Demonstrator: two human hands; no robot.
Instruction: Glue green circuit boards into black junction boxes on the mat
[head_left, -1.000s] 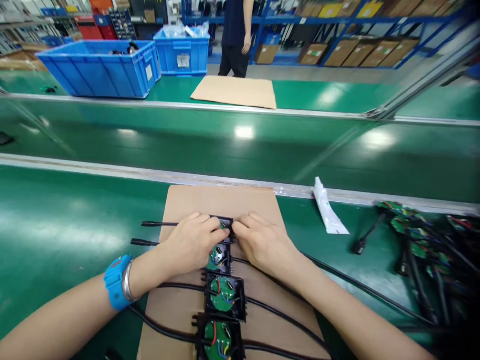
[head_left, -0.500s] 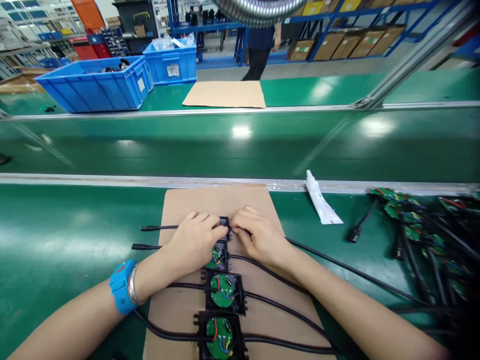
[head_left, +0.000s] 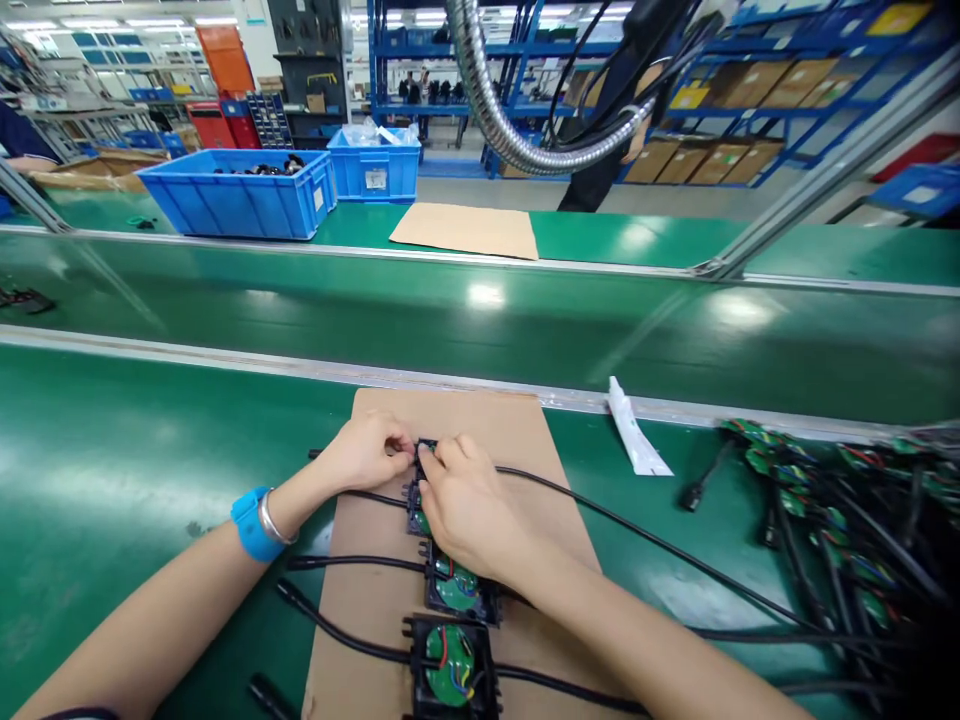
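A row of black plastic housings with green circuit boards runs toward me on a cardboard sheet (head_left: 465, 405); the nearest housing (head_left: 454, 665) and the one behind it (head_left: 461, 590) show coloured wires. Black cables leave both sides of the row. At the far end, my left hand (head_left: 369, 452) is closed, thumb and fingers pinching by the left edge of the farthest housing (head_left: 426, 445), where its black cable (head_left: 315, 454) enters. My right hand (head_left: 469, 500) lies over that housing with fingers closed on its top and right side, hiding most of it.
A white tube (head_left: 636, 428) lies right of the cardboard. Beyond it is a heap of circuit boards with black cables (head_left: 832, 520). Blue bins (head_left: 240, 195) and another cardboard piece (head_left: 469, 230) rest across the bench. A metal flexible hose (head_left: 525, 150) hangs overhead.
My right hand has moved left, over the farthest housing. My left hand has shifted off its top to its left side. The camera view has tilted up, and a person behind has moved right.
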